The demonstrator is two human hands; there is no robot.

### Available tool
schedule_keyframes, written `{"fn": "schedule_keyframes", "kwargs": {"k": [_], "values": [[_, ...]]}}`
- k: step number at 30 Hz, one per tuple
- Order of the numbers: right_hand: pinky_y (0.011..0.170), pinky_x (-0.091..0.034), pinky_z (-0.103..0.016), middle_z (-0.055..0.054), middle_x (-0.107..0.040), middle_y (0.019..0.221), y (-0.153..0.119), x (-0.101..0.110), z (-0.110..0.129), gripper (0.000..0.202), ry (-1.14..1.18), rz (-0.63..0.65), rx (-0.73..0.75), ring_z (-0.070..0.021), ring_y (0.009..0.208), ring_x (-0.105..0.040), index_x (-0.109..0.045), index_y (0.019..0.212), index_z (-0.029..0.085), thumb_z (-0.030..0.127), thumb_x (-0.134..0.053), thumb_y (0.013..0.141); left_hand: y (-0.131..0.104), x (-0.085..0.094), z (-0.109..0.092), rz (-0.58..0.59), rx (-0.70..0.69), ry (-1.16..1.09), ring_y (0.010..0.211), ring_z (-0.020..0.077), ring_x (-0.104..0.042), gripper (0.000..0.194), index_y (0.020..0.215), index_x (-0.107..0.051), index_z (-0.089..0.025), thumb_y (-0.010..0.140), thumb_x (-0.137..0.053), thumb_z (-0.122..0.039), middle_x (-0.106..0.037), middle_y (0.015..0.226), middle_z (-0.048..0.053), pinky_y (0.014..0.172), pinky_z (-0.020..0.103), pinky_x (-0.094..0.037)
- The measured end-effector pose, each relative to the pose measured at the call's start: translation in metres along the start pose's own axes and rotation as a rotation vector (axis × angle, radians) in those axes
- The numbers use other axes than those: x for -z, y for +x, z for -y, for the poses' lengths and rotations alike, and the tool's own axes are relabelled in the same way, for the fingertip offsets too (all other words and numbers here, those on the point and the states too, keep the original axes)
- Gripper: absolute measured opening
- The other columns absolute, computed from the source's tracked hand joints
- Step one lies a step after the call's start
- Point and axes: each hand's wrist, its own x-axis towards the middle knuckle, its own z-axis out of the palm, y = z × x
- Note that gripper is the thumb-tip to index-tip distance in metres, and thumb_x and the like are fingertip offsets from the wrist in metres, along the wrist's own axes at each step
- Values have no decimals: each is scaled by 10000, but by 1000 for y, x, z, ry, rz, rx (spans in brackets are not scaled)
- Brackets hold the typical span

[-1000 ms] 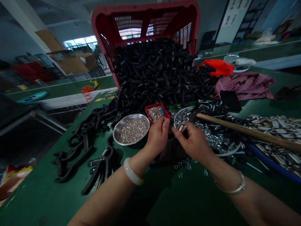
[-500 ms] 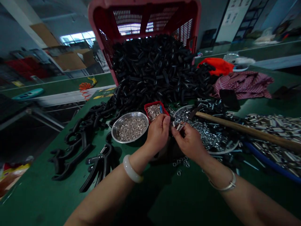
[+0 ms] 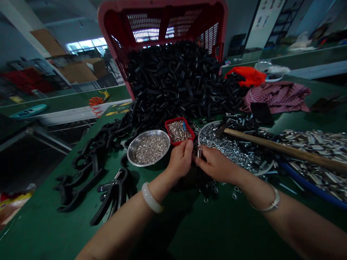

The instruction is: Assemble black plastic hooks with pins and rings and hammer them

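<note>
Over the green table, my right hand (image 3: 217, 163) pinches a small metal spring (image 3: 200, 151), which stands nearly upright at the fingertips. My left hand (image 3: 181, 159) is closed beside it, thumb pressed on the fingers; what it holds is too dark and hidden to name. A red tray (image 3: 180, 143) of small metal pins lies just beyond the left hand. Left of that is a steel bowl (image 3: 130, 153) of tiny metal parts. Beyond the right hand is a round white-rimmed container (image 3: 200, 137) heaped with metal pieces.
A pink-red crate (image 3: 104, 21) spills black plastic parts (image 3: 173, 79) across the back. Black clamps (image 3: 121, 184) lie at left. A hammer with a wooden handle (image 3: 271, 144) crosses the right side, near piled metal tubes (image 3: 320, 144) and a checkered cloth (image 3: 279, 95).
My right hand has turned, and the spring has swung from slanted to nearly upright. My left hand has moved slightly down, showing more of the red tray. The view has shifted a little.
</note>
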Motion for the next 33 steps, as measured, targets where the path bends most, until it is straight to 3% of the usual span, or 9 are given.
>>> {"fn": "schedule_keyframes", "kwargs": {"k": [7, 13, 15, 18, 21, 23, 25, 29, 33], "values": [[573, -391, -287, -28, -561, 669, 1, -3, -8, 140, 132, 56, -43, -138, 605, -499, -443, 678, 196, 293, -479, 772, -3, -9, 10, 48, -11, 155, 597, 152, -501, 397, 667, -473, -190, 894, -273, -446, -519, 623, 25, 576, 278, -380], [347, -284, -198, 85, -436, 500, 12, -21, -29, 260, 747, 41, -439, -65, 365, -372, -462, 799, 208, 456, -527, 754, 10, 0, 17, 194, 81, 231, 1045, 201, -523, 596, 1054, -536, -163, 892, -75, -505, -591, 1080, 101, 904, 357, -390], [358, -308, -194, 73, -480, 536, 16, -25, -28, 285, 883, -72, -527, -67, 401, -418, -477, 819, 206, 467, -559, 736, 7, 4, 9, 247, 51, 412, 1122, 240, -474, 628, 1190, -465, -178, 822, -229, -630, -536, 1197, 107, 955, 403, -355], [455, -400, -211, 41, -548, 604, 19, -30, -22, 263, 1066, -200, -622, -89, 516, -513, -502, 785, 195, 432, -596, 719, -2, 3, -1, 208, 41, 669, 1133, 338, -444, 982, 1283, -360, -130, 549, -506, -766, -477, 1253, 174, 953, 481, -340], [583, -455, -245, 2, -606, 698, 18, -32, -21, 228, 1178, -155, -604, -115, 634, -569, -531, 795, 186, 407, -565, 748, -7, 2, 2, 161, 52, 770, 1090, 354, -469, 1048, 1265, -358, -98, 480, -555, -764, -501, 1203, 199, 915, 488, -368], [572, -451, -265, -23, -613, 669, 20, -24, -25, 279, 1001, 78, -571, -135, 625, -572, -557, 757, 181, 456, -511, 779, -8, 6, 8, 200, 49, 790, 1032, 335, -511, 976, 1222, -396, -107, 501, -557, -744, -547, 1124, 180, 875, 468, -400], [530, -428, -283, -53, -606, 604, 31, -11, -32, 404, 552, 280, -529, -159, 585, -564, -585, 685, 174, 525, -428, 808, -7, 13, 14, 281, 38, 782, 969, 313, -546, 903, 1168, -437, -116, 519, -546, -734, -580, 1050, 157, 830, 443, -429], [658, -428, -307, -110, -670, 842, 79, 9, -40, 399, -411, 93, -237, -213, 792, -600, -673, 811, 168, 422, -369, 856, -3, 20, 18, 414, -36, 785, 951, 301, -554, 896, 1140, -465, -131, 503, -527, -757, -580, 1053, 144, 810, 419, -441], [715, -434, -306, -68, -655, 1042, 132, -4, -41, 279, -664, 258, -70, -238, 934, -590, -668, 999, 252, 275, -522, 763, 3, 14, 22, 508, -71, 883, 979, 316, -527, 968, 1148, -483, -107, 445, -554, -769, -565, 1065, 154, 850, 423, -423]]}}
